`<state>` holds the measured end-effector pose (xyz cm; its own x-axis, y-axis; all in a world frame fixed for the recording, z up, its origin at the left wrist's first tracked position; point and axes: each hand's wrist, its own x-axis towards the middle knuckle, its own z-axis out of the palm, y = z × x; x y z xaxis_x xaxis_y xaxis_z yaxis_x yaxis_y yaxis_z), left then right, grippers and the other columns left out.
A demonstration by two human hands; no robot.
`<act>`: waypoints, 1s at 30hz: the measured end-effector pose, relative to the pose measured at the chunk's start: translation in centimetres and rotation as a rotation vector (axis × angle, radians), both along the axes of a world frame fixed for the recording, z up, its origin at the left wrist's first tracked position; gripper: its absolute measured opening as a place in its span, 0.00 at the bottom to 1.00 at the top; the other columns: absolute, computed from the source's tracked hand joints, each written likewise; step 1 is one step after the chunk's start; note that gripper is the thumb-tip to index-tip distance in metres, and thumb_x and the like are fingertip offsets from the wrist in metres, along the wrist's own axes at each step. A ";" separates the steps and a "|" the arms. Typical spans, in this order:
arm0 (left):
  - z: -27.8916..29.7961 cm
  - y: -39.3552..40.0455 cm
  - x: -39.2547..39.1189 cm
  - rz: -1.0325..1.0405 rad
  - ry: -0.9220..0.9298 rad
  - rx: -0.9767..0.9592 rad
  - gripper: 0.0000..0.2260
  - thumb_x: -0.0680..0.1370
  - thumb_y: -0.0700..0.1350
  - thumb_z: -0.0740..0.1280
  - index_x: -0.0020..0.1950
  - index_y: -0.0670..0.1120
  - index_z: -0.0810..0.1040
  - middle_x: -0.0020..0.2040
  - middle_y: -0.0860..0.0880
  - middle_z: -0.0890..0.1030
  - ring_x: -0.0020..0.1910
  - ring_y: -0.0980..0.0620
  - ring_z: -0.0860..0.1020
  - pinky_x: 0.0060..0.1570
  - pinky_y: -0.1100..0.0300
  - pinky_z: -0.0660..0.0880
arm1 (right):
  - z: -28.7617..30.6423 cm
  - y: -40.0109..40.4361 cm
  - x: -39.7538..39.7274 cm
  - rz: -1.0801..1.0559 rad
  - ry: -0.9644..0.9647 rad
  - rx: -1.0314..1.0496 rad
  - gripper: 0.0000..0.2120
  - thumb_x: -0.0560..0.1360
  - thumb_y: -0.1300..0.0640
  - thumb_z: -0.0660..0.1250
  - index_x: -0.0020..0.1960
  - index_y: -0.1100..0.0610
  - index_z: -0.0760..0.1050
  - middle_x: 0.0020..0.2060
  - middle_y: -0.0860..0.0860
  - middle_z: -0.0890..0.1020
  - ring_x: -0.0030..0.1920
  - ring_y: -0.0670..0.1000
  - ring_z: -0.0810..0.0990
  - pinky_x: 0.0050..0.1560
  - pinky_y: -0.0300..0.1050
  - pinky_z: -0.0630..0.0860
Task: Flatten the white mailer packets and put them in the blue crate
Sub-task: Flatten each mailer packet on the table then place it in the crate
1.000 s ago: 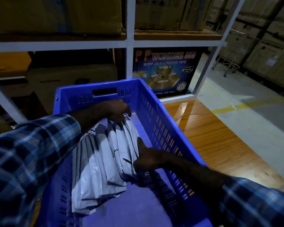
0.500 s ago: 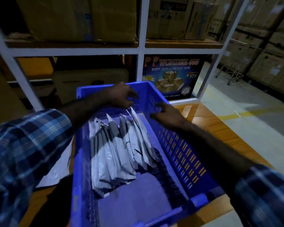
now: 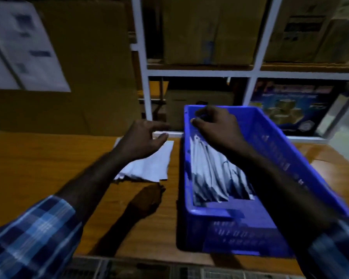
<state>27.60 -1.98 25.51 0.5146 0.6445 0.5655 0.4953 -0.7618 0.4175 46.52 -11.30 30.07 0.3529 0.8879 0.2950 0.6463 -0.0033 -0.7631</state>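
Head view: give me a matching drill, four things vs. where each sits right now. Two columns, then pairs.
Things
1. left hand
2. right hand
3. loose white mailers
4. standing white mailers

Places
A. inside the blue crate, leaning in a row
B. flat on the wooden table, left of the crate
C. over the crate's far end, fingers curled
D. over the table stack, fingers spread, holding nothing

Pairs: 1-D, 2-C, 3-B, 4-A
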 end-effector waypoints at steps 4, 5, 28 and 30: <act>-4.3 -2.1 -8.3 0.145 0.077 -0.124 0.14 0.73 0.49 0.68 0.56 0.47 0.84 0.52 0.49 0.85 0.46 0.67 0.76 0.45 0.76 0.65 | -0.5 0.0 -6.7 0.097 -0.052 -0.001 0.08 0.74 0.53 0.69 0.52 0.54 0.82 0.49 0.52 0.85 0.53 0.54 0.82 0.53 0.48 0.77; -5.6 -2.3 -10.3 0.177 0.109 -0.164 0.15 0.73 0.50 0.67 0.57 0.47 0.84 0.53 0.49 0.85 0.47 0.64 0.78 0.46 0.73 0.67 | -0.9 0.3 -8.1 0.118 -0.051 -0.013 0.09 0.75 0.53 0.69 0.53 0.54 0.82 0.48 0.51 0.85 0.52 0.52 0.82 0.51 0.45 0.77; -25.5 4.4 -27.7 0.462 0.569 -0.298 0.35 0.78 0.66 0.46 0.76 0.44 0.66 0.76 0.41 0.63 0.75 0.41 0.62 0.72 0.42 0.48 | -17.6 16.5 -23.1 -0.320 -0.196 -0.409 0.24 0.77 0.46 0.66 0.68 0.59 0.72 0.64 0.59 0.75 0.65 0.58 0.73 0.62 0.51 0.72; -25.5 4.4 -27.6 0.459 0.562 -0.296 0.35 0.78 0.65 0.47 0.75 0.44 0.68 0.76 0.40 0.64 0.75 0.41 0.63 0.71 0.42 0.49 | -18.6 18.1 -22.5 -0.332 -0.205 -0.476 0.30 0.76 0.40 0.65 0.70 0.59 0.70 0.67 0.58 0.74 0.68 0.59 0.71 0.65 0.52 0.69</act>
